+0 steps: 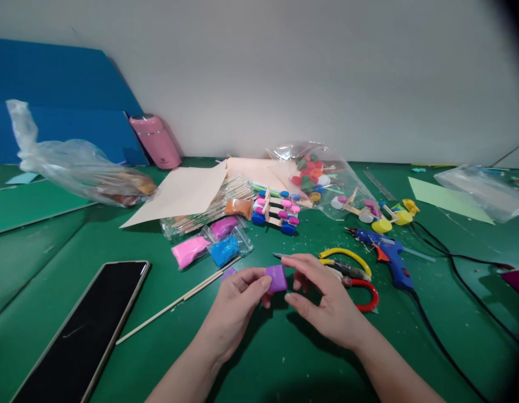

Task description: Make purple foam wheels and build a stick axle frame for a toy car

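A small purple block of clay (277, 278) is held just above the green table (53, 263) between both hands. My left hand (236, 308) pinches its left side with thumb and fingers. From the right, my right hand (322, 299) holds it with curled fingers and thumb. A purple wrapper scrap (228, 273) lies just behind my left hand. Packets of pink clay (189, 251), blue clay (224, 250), magenta clay (223, 226) and orange clay (238, 207) lie behind the hands.
A dark tablet (85, 330) lies at front left beside long wooden sticks (175, 302). Pliers with yellow and red handles (352, 274) and a blue glue gun (389, 257) with black cable sit right. Stick-and-cap cars (276, 210), bags of caps and sticks, paper and a pink bottle (155, 141) stand behind.
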A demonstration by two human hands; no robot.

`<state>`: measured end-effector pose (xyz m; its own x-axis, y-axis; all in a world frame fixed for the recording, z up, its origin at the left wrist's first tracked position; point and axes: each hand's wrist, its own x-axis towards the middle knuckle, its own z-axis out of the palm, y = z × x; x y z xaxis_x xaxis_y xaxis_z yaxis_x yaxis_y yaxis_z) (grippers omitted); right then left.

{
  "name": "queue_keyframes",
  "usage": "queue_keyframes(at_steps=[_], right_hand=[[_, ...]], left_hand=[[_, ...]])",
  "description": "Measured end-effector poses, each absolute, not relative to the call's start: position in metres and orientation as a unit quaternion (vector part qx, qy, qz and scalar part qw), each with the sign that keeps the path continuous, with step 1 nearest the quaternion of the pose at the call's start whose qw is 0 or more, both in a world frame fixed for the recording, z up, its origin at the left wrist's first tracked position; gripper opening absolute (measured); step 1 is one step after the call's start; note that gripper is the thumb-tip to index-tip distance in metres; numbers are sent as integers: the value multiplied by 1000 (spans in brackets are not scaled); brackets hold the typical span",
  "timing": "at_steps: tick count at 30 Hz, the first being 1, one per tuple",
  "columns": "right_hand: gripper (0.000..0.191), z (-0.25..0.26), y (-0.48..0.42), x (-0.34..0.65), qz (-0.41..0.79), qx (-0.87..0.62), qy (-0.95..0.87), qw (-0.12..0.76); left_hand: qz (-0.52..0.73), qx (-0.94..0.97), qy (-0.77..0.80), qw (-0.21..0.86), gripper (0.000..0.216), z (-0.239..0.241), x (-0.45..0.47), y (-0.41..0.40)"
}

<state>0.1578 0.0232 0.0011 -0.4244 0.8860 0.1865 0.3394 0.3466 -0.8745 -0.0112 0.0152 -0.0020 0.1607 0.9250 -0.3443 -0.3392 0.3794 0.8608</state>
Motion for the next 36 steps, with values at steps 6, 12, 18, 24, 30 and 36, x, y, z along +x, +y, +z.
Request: queue_keyframes(at_steps=[6, 12, 18, 24, 30, 36], right_hand=[[40, 2, 22, 157, 397, -422, -738, 345], [36, -1, 23, 165, 446, -440, -705, 333], [29, -1, 26, 167, 418, -428, -734, 322], [33, -2, 27, 168, 386, -425, -745, 339], [31, -2, 26, 167, 383, -420, -747, 346], [31, -3, 26, 167, 383, -418, -745, 352]], left_hand=[[432, 408, 485, 642, 17, -3, -11, 11], [436, 629, 480, 429, 21, -2, -11, 10], [394, 721, 454, 345, 32, -3, -14, 10], [393, 732, 454, 323, 35, -6, -14, 9], [391, 745, 451, 299, 35, -4, -14, 9], [389, 748, 452, 291, 34, -4, -13, 10]])
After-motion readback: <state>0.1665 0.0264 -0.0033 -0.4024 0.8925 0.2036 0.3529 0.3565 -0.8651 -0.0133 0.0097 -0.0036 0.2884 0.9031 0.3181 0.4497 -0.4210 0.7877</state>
